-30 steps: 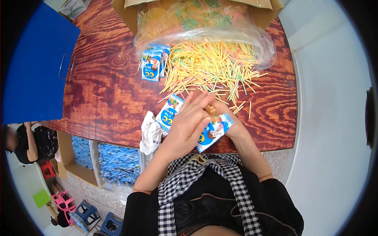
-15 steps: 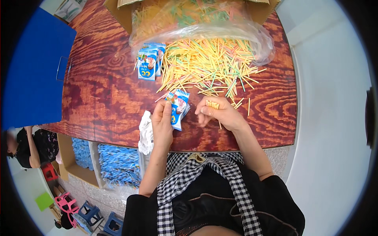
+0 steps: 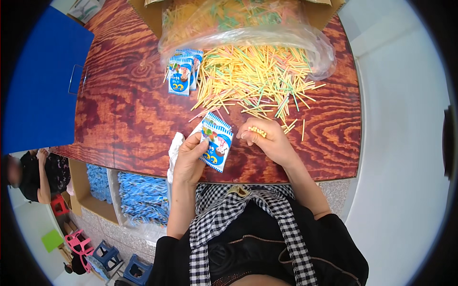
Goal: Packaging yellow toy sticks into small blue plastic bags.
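Note:
My left hand [image 3: 190, 159] pinches blue-and-white packets [image 3: 218, 145], fanned slightly over one another above the near part of the table. To its right, my right hand [image 3: 265, 138] is closed around a small bundle of thin yellow sticks [image 3: 257, 131], whose ends show between the fingers. The two hands are a short gap apart. Just beyond them lies a wide heap of thin sticks [image 3: 253, 76], mostly yellow with some pink and green. More blue-and-white packets [image 3: 180, 76] lie overlapped at the heap's left edge. A crumpled white cloth [image 3: 175, 148] is partly hidden behind my left wrist.
A cardboard box [image 3: 322, 14] lined with a clear plastic bag [image 3: 319, 52] opens toward the heap on the wood-grain table [image 3: 124, 109]. A blue panel [image 3: 43, 81] stands at left. Below are boxes of blue packets [image 3: 143, 195], plastic stools [image 3: 137, 269] and another person [image 3: 43, 176].
My left hand has drawn slightly nearer and left, and the packets in it have turned and spread apart. The stick bundle sits deeper in my right hand.

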Demonstrator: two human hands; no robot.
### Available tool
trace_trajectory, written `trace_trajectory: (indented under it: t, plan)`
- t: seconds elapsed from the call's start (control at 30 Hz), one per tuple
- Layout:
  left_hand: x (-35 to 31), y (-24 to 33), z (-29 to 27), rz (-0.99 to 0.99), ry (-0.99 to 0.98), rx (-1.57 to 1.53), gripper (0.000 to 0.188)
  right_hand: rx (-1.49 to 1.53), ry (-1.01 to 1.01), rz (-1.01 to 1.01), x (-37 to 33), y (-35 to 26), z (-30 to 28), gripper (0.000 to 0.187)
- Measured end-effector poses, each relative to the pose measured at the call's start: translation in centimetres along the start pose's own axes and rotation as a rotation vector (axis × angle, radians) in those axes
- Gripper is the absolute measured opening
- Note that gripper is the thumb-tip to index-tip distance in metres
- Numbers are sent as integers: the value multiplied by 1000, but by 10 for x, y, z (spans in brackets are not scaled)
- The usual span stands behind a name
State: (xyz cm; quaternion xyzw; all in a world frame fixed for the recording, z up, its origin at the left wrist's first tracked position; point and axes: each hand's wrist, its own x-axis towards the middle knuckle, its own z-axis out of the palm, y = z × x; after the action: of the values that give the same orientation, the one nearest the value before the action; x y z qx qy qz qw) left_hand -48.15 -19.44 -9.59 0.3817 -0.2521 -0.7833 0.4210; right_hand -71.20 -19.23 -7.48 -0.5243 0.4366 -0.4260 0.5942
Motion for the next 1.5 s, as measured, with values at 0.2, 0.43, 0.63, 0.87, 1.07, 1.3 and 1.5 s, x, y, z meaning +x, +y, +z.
trace_trajectory:
  t: [0.2,0.43,0.63,0.87,1.07,1.3,1.5]
  plan:
    - [1,2,14,8,-87,-243,37,-63,-2,-67,3,-4,0,10]
    - [6,-8,4,20,-36,-163,25,-95,5,-92,4,-5,0,9]
    - [5,-11,7,164,64,109,14,-115,9,-110,4,-4,-2,8]
    - [1,2,21,191,166,484,10,-160,21,-178,4,1,-2,8]
    - [3,3,33,240,186,270,10,-122,33,-188,2,-1,1,7]
    - [4,-11,16,313,290,408,11,-162,-13,-185,1,-3,1,8]
    - [-1,-2,35,312,254,475,12,-171,-10,-230,1,-3,0,8]
